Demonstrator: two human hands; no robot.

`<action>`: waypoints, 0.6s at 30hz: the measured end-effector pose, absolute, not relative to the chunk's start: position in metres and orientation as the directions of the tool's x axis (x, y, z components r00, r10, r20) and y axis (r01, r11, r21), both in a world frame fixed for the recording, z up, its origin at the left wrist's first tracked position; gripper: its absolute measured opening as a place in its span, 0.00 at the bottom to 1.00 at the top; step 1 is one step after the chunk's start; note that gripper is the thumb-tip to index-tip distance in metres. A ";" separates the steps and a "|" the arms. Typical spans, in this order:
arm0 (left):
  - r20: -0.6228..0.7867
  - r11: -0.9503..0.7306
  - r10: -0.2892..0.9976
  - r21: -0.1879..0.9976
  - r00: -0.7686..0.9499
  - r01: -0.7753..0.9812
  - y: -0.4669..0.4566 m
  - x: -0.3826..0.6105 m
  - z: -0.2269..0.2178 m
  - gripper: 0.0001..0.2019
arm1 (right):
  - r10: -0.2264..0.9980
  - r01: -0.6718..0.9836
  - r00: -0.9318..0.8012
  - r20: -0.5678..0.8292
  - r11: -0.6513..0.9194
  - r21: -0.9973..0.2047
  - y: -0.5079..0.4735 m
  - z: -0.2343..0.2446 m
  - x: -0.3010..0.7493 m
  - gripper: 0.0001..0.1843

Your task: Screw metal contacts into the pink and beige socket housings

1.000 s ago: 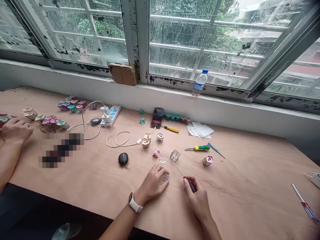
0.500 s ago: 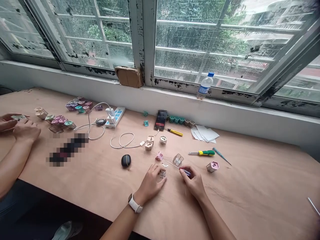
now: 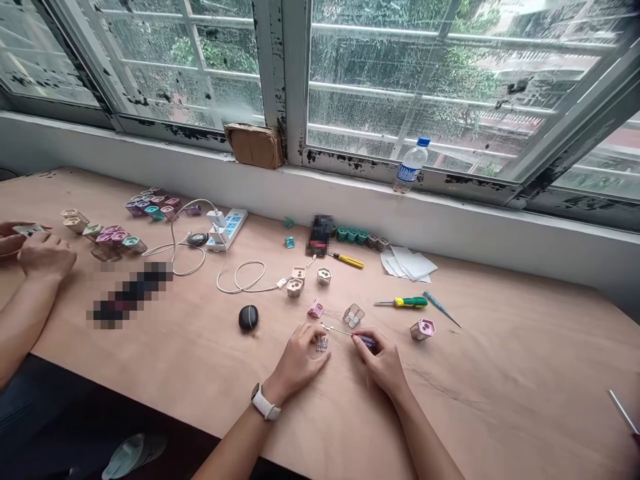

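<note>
My left hand rests on the table with thumb and fingers around a small clear plastic piece. In my right hand is a thin screwdriver with a dark bluish, red-tipped handle. Its shaft points left, and the tip is at some tiny metal bits just beyond my left fingers. A pink plastic part lies a little farther off. Beside it, a see-through hexagonal case lies tilted. To the right of my right hand stands a case with a pink top.
A green-yellow screwdriver, a teal pen-like tool and a yellow cutter lie beyond my hands. A black oval case sits left. White cables run from a power strip. At far left, a co-worker's hands hold something small.
The screwdriver tip has moved down and left onto the metal bits near my left fingers. My left hand keeps hold of the clear piece. The whole view has shifted slightly.
</note>
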State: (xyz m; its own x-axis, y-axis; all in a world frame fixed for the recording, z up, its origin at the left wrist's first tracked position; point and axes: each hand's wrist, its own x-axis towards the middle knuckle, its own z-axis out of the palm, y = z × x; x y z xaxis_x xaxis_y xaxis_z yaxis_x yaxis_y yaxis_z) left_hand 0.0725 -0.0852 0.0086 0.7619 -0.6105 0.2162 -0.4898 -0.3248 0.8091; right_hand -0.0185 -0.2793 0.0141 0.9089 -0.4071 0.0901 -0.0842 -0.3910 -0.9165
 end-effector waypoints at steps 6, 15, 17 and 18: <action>0.207 -0.246 -0.687 0.836 0.697 -0.491 -0.077 0.078 0.015 0.16 | -0.394 -0.092 0.915 0.090 -0.420 -0.903 -0.278 0.015 -0.019 0.19; 0.204 -0.281 -0.632 0.839 0.748 -0.466 -0.079 0.077 0.011 0.08 | -0.427 -0.109 0.904 0.016 -0.268 -0.957 -0.283 0.015 -0.020 0.21; 0.197 -0.290 -0.618 0.843 0.761 -0.453 -0.079 0.076 0.010 0.08 | -0.425 -0.112 0.905 0.000 -0.237 -0.965 -0.284 0.014 -0.020 0.21; 0.195 -0.293 -0.612 0.844 0.766 -0.449 -0.080 0.076 0.010 0.08 | -0.421 -0.110 0.907 -0.004 -0.227 -0.968 -0.285 0.014 -0.020 0.21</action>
State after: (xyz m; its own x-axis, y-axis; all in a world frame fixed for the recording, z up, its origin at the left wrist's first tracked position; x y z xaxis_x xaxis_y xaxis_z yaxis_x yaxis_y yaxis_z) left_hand 0.0762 -0.0797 0.0096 0.7662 -0.6121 0.1954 -0.4495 -0.2932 0.8438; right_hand -0.0205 -0.2848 0.0141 0.9069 -0.4214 -0.0044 -0.1101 -0.2268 -0.9677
